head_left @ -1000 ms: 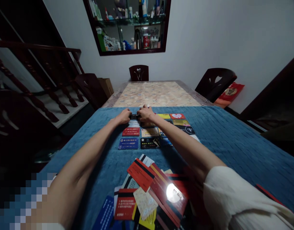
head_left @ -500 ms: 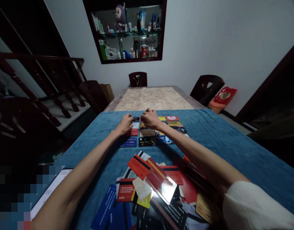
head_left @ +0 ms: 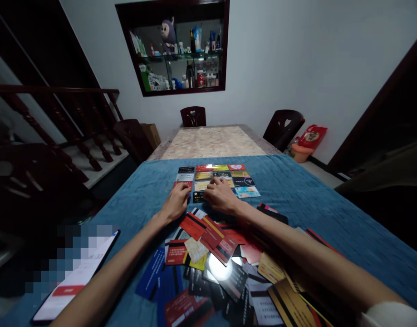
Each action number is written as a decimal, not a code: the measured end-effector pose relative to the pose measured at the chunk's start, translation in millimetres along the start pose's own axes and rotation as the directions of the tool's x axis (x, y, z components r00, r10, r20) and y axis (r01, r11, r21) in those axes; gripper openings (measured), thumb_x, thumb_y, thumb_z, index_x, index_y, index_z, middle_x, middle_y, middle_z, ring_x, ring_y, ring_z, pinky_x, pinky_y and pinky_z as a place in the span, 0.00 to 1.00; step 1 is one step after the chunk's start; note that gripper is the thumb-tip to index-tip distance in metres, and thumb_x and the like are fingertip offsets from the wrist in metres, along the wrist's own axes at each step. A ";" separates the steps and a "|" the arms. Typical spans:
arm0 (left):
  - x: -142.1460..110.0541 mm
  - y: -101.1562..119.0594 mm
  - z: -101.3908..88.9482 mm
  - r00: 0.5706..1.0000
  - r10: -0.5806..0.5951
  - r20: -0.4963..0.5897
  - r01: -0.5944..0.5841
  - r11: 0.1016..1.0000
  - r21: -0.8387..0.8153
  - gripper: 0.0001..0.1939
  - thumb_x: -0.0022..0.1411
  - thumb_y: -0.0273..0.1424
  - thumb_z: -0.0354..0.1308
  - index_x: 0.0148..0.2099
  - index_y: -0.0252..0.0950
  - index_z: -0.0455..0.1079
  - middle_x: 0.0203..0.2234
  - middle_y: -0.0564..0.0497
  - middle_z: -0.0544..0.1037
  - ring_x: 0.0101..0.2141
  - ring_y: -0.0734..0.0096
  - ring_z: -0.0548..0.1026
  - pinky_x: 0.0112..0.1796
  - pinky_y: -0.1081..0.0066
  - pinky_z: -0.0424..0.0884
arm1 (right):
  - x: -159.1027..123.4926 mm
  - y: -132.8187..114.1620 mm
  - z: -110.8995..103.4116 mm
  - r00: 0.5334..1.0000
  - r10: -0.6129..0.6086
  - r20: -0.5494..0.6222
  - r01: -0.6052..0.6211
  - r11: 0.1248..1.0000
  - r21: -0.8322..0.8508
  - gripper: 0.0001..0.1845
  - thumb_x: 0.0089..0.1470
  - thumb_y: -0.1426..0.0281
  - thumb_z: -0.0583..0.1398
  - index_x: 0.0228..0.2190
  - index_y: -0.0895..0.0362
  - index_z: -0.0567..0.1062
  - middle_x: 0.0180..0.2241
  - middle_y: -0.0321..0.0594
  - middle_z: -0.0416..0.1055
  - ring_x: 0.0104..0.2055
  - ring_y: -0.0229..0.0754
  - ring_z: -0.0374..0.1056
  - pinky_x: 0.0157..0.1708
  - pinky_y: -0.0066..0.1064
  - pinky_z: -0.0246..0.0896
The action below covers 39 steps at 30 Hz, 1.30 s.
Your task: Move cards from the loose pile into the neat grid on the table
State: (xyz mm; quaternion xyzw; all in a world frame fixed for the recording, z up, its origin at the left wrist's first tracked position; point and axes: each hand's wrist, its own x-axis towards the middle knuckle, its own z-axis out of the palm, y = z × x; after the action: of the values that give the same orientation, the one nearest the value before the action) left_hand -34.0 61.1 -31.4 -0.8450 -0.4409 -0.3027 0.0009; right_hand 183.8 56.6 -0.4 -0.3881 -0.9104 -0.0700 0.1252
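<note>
A neat grid of plastic cards [head_left: 217,178] lies on the blue cloth [head_left: 306,195] in the middle of the table. My left hand [head_left: 177,202] rests at the grid's near left corner, fingers curled over a card there. My right hand [head_left: 221,196] lies palm down on the near row, beside a black card [head_left: 198,197]. Whether either hand grips a card is hidden by the fingers. A loose heap of red, black, blue and gold cards [head_left: 222,268] is spread closer to me, under my forearms.
A phone [head_left: 75,277] with a lit screen lies on the cloth at the near left. Dark wooden chairs [head_left: 283,127] stand around the table. A stair rail [head_left: 58,118] runs on the left. A wall shelf [head_left: 176,50] holds bottles and a toy.
Both hands have drawn back from the far row of the grid to its near row. The camera has tilted, so more of the loose heap and the phone show.
</note>
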 end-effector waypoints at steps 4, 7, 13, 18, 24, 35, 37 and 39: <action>-24.3 18.5 -10.3 0.999 0.016 0.042 -0.017 1.000 0.007 0.14 0.64 0.22 0.49 0.46 0.34 0.74 0.44 0.42 0.73 0.46 0.61 0.71 0.48 0.58 0.72 | -21.8 -13.0 -2.1 0.999 -0.039 0.005 0.038 0.999 0.030 0.12 0.61 0.68 0.55 0.38 0.57 0.77 0.42 0.47 0.76 0.52 0.53 0.57 0.47 0.44 0.45; -39.9 28.1 -16.9 0.992 0.039 0.124 -0.039 0.999 -0.003 0.17 0.62 0.21 0.49 0.49 0.35 0.73 0.47 0.42 0.73 0.48 0.59 0.70 0.51 0.56 0.71 | -35.3 -23.9 -6.4 0.999 -0.036 0.026 0.034 0.998 0.055 0.13 0.60 0.63 0.57 0.40 0.57 0.77 0.43 0.47 0.75 0.53 0.54 0.56 0.48 0.45 0.45; -57.3 34.0 -22.8 0.975 0.061 0.213 -0.048 0.997 -0.067 0.18 0.64 0.21 0.48 0.52 0.35 0.72 0.50 0.42 0.74 0.52 0.60 0.68 0.54 0.55 0.68 | -50.4 -43.7 -19.5 0.996 -0.011 0.084 0.003 0.995 0.098 0.19 0.60 0.55 0.56 0.42 0.56 0.77 0.45 0.48 0.73 0.54 0.55 0.55 0.49 0.47 0.46; -64.8 30.5 -24.5 0.967 0.078 0.242 -0.051 0.992 -0.115 0.20 0.64 0.22 0.48 0.55 0.38 0.71 0.52 0.44 0.74 0.56 0.60 0.67 0.58 0.52 0.65 | -54.6 -54.4 -25.2 0.991 -0.041 0.128 0.025 0.993 0.118 0.25 0.59 0.49 0.56 0.44 0.56 0.77 0.49 0.50 0.71 0.54 0.56 0.55 0.50 0.48 0.47; -69.6 25.0 -28.8 0.942 0.092 0.323 -0.055 0.991 -0.124 0.27 0.58 0.20 0.50 0.59 0.38 0.68 0.57 0.45 0.72 0.61 0.57 0.62 0.61 0.48 0.60 | -57.4 -58.3 -15.7 0.988 -0.090 0.123 0.073 0.988 0.139 0.33 0.57 0.44 0.56 0.53 0.55 0.72 0.51 0.50 0.71 0.56 0.58 0.54 0.51 0.51 0.46; -67.6 36.6 -40.6 0.938 0.113 0.327 -0.082 0.991 -0.106 0.21 0.59 0.25 0.56 0.55 0.39 0.70 0.53 0.45 0.73 0.56 0.57 0.64 0.58 0.51 0.62 | -57.8 -61.1 -14.7 0.985 -0.115 0.129 0.091 0.980 0.177 0.26 0.58 0.51 0.57 0.48 0.56 0.75 0.51 0.49 0.72 0.55 0.57 0.56 0.51 0.50 0.47; -67.5 37.4 -41.9 0.933 0.106 0.344 -0.075 0.992 -0.102 0.20 0.60 0.26 0.56 0.56 0.39 0.70 0.53 0.44 0.72 0.56 0.57 0.64 0.58 0.51 0.62 | -57.6 -60.8 -13.7 0.985 -0.116 0.126 0.092 0.979 0.181 0.25 0.58 0.51 0.57 0.47 0.56 0.75 0.52 0.49 0.72 0.55 0.57 0.56 0.51 0.49 0.46; -67.3 38.1 -43.1 0.925 0.098 0.368 -0.069 0.993 -0.092 0.20 0.62 0.26 0.56 0.56 0.39 0.69 0.53 0.44 0.72 0.56 0.56 0.63 0.58 0.51 0.61 | -57.3 -60.0 -12.1 0.986 -0.123 0.115 0.100 0.978 0.183 0.25 0.59 0.52 0.57 0.47 0.57 0.75 0.52 0.49 0.72 0.54 0.56 0.56 0.51 0.49 0.46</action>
State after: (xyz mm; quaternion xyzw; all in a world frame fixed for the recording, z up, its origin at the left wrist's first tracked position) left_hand -56.4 -23.9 -20.6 -0.9044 -0.3847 -0.1536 -0.1024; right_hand 180.8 -27.0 -6.8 -0.3273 -0.9395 0.0288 0.0972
